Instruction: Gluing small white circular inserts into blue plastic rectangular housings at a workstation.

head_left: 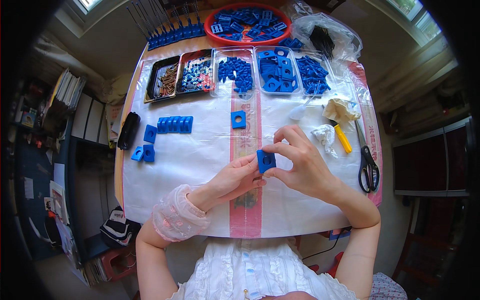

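Observation:
A square blue plastic piece with a round hole (pixel 266 161) is held up over the middle of the table. My right hand (pixel 300 157) pinches it along its right side, thumb below and forefinger above. At its left edge, the fingers of my left hand (pixel 235 177) close on it too. Just beyond my hands lies a similar blue piece with a hole (pixel 238 119). Off to the left stands a row of blue pieces (pixel 175 124) packed side by side, with several loose ones (pixel 149 153) near it.
Behind are trays of screws (pixel 167 80), nuts (pixel 197 72) and small blue parts (pixel 235 72). A red basin (pixel 210 35) of blue pieces stands farther back. Scissors (pixel 369 167), a yellow-handled tool (pixel 343 138) and crumpled tissue (pixel 325 137) lie right; a black case (pixel 129 130) lies left.

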Tool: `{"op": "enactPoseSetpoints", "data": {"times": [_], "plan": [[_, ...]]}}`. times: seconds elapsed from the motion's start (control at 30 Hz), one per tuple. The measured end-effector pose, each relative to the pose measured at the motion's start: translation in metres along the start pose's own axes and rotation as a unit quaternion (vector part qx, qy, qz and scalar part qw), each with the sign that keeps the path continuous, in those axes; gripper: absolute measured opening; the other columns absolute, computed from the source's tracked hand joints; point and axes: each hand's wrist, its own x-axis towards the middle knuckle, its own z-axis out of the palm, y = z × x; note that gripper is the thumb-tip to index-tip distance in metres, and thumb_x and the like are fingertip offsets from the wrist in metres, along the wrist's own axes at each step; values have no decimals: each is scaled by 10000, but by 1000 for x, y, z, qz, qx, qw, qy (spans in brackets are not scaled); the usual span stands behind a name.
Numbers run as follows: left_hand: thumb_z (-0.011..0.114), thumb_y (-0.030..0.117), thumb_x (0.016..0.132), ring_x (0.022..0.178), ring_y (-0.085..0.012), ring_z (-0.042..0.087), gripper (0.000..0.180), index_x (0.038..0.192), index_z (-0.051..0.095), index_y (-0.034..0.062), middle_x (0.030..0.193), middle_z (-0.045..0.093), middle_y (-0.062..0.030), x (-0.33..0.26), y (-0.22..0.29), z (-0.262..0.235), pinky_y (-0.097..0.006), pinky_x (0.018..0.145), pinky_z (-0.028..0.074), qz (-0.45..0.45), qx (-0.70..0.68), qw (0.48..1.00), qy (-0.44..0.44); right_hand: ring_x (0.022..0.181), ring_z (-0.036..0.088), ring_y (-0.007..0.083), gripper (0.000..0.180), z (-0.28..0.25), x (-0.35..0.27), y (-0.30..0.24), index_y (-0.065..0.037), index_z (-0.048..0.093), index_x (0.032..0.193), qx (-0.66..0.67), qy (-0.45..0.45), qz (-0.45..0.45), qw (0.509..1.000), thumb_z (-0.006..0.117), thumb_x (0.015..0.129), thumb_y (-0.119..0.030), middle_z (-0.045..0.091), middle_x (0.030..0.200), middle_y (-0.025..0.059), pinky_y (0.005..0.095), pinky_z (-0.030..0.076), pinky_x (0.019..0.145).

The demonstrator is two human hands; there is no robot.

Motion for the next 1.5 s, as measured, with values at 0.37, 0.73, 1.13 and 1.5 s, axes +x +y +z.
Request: {"op": "enactPoseSetpoints", "data": {"times": [0.37, 0.73, 1.13, 1.5], "plan": [[460, 303, 1056, 1036, -97, 530, 314, 1302, 527, 119, 1154, 572, 18, 0, -1, -1, -311, 875, 446, 3, 2, 1000, -1, 1038, 529, 290, 361, 2, 0, 2, -27, 678, 990, 5, 6, -8, 1000, 797, 652, -73, 543, 994, 102, 389, 480, 876], [468, 317, 1053, 1034, -97, 526, 318, 1297, 525, 121, 1144, 569, 19, -1, 1, 1, -312, 884, 445, 0, 7, 1000, -1, 1035, 526, 290, 357, 2, 0, 2, -27, 673, 984, 6, 10, -9, 1000, 794, 651, -66, 542, 996, 103, 386, 481, 867], [463, 318, 1054, 1036, -94, 526, 318, 1302, 518, 127, 1136, 565, 24, -1, 0, 2, -306, 885, 444, -2, 3, 1000, 5, 1029, 528, 294, 348, 0, 0, 0, -30, 667, 977, 2, 5, -8, 1000, 792, 654, -66, 541, 993, 103, 391, 479, 871], [471, 289, 1053, 1025, -109, 537, 312, 1304, 522, 111, 1149, 569, 11, 1, -2, -2, -314, 868, 459, 0, -12, 1000, 9, 1041, 532, 296, 423, 1, 0, 2, -55, 688, 1028, 1, -4, 3, 1000, 840, 633, -59, 538, 1032, 107, 389, 473, 889]]}}
